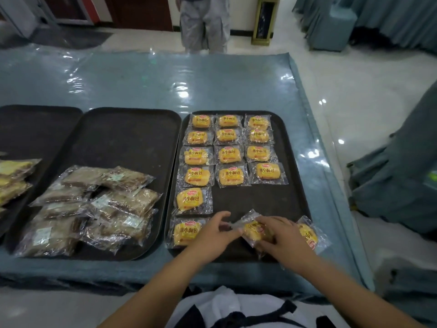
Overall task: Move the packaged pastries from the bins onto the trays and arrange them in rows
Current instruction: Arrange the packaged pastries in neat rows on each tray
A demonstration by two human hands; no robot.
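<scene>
Several yellow packaged pastries [229, 154] lie in three rows on the right black tray [289, 176]. At the tray's near edge, both hands hold one yellow pastry pack [251, 229]. My left hand [214, 234] pinches the pack's left wrapper edge. My right hand [282, 240] grips the pack from the right, fingers curled over it. Another yellow pack [309, 235] lies tilted at the tray's near right corner, partly behind my right hand. One more pack [185, 233] sits just left of my left hand.
The middle black tray [127, 138] holds a loose heap of brown packaged pastries [99, 209] in its near half. A left tray [28, 129] carries yellowish packs [14, 178]. A person [204, 22] stands beyond the plastic-covered blue table [165, 81].
</scene>
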